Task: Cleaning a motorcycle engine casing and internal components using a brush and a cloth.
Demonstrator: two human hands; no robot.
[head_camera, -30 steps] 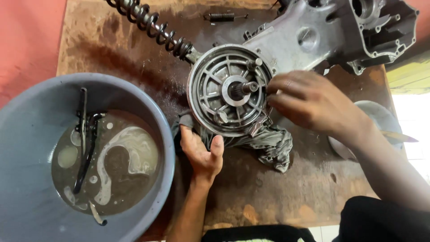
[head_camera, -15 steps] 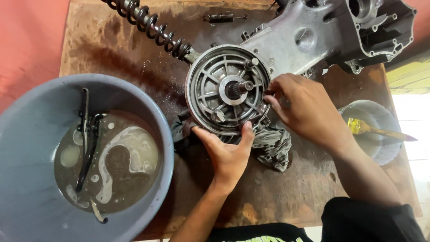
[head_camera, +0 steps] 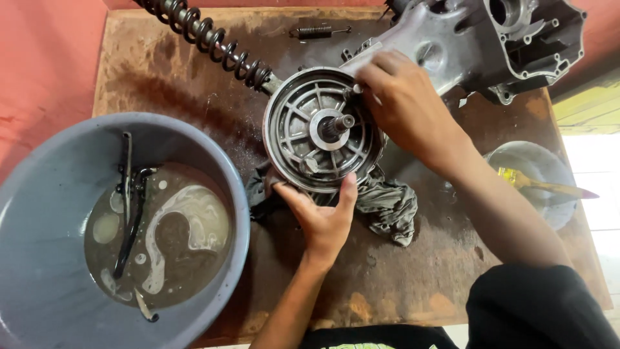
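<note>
**Two hands steady a greasy hub on the bench**

Going left to right, we see one grey basin [head_camera: 39, 213] at nine o'clock, filled with murky, soapy liquid; two dark metal tools [head_camera: 129, 207] lie in it, as far as we can tell. One coil shock [head_camera: 206, 39] runs in from eleven o'clock and meets the hub [head_camera: 320, 129], which sits just above the middle of the brown bench [head_camera: 161, 97].

Our left hand [head_camera: 320, 216] comes up from six o'clock, fingers spread and pressed against the hub's lower rim, thumb on its edge. One crumpled grey rag [head_camera: 387, 203] lies under and just beside the hub at five o'clock.

The hub is a round, ribbed metal casting with one stub shaft [head_camera: 339, 123] at its centre. We judge it heavy, stiff and likely slick with oil. The rim and ribs look like the safest holds; the shaft looks too thin and smooth.

Our right hand [head_camera: 403, 106] reaches in from three o'clock, fingers curled over the hub's upper right edge; whether they pinch anything we cannot tell. One small spring [head_camera: 320, 30] lies at twelve o'clock. One engine case [head_camera: 491, 39] fills one o'clock, joined to the hub. One pale bowl [head_camera: 533, 171] holding one yellow-handled brush [head_camera: 542, 187] sits at three o'clock.
</note>
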